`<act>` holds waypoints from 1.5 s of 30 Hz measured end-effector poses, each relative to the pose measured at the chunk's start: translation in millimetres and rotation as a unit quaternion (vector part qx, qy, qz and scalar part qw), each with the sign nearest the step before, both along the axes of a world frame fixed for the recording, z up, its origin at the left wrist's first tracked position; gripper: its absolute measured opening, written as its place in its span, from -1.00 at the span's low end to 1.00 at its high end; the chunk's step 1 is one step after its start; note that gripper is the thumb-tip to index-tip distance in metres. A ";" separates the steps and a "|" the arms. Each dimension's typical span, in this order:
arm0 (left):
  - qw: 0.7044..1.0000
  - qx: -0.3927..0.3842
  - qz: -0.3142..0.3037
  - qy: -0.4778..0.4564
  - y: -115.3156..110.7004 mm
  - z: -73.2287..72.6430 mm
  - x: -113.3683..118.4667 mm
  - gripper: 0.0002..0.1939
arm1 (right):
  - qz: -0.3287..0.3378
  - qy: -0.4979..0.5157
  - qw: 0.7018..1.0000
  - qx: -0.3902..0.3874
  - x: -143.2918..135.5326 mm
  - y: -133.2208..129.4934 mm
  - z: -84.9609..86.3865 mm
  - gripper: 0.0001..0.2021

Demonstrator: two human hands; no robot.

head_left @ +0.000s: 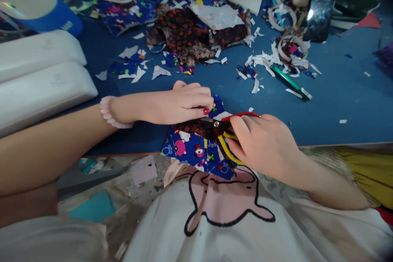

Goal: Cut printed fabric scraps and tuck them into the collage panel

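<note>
My right hand [267, 143] grips a pair of scissors [216, 124] with red and yellow handles. Their blades point left, over blue cartoon-print fabric [193, 149] with a dark flowered layer on it. The fabric hangs over the table's near edge, above my lap. My left hand [192, 100] lies on the fabric with its fingers curled, pressing it down beside the blades. Its fingertips and the blade tips are partly hidden.
Dark flowered fabric [184, 32] and blue printed fabric [125, 8] lie at the back among white scraps. A green pen [288, 81], tape rolls [291, 49] and a phone [322, 6] lie at the right. White tissue packs [46, 86] stand at the left.
</note>
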State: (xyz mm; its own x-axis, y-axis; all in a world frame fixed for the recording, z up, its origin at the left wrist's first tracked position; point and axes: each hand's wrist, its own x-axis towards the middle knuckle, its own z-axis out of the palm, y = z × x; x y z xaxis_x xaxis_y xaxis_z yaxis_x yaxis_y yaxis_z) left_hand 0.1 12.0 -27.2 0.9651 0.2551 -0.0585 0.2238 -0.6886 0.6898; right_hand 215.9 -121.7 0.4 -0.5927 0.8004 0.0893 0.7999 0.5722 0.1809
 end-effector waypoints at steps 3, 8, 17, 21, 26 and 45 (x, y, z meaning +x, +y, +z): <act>1.000 0.000 0.002 0.002 -0.6 1.1 0.5 -0.66 | -0.011 0.005 1.000 0.009 -2.9 2.5 -0.9 -0.85; 1.000 -0.002 0.005 0.024 -1.3 4.1 1.6 -0.65 | 0.012 0.012 1.000 0.011 -5.0 5.6 -2.2 -0.86; 0.999 -0.018 0.008 0.025 -0.4 4.3 1.7 -0.67 | 0.033 -0.009 0.999 0.020 -6.6 0.5 -2.7 -0.87; 0.999 -0.028 0.006 0.025 0.0 4.8 1.8 -0.69 | 0.032 0.003 0.999 0.029 -2.7 -6.9 1.8 -0.86; 0.998 -0.051 0.021 0.030 1.2 8.1 1.9 -0.70 | 0.022 0.057 0.998 -0.009 19.3 -21.6 8.4 -0.75; 0.977 0.178 0.099 -0.063 1.7 3.6 -8.1 -0.77 | -0.216 0.045 0.971 0.089 75.2 0.8 -14.3 -0.67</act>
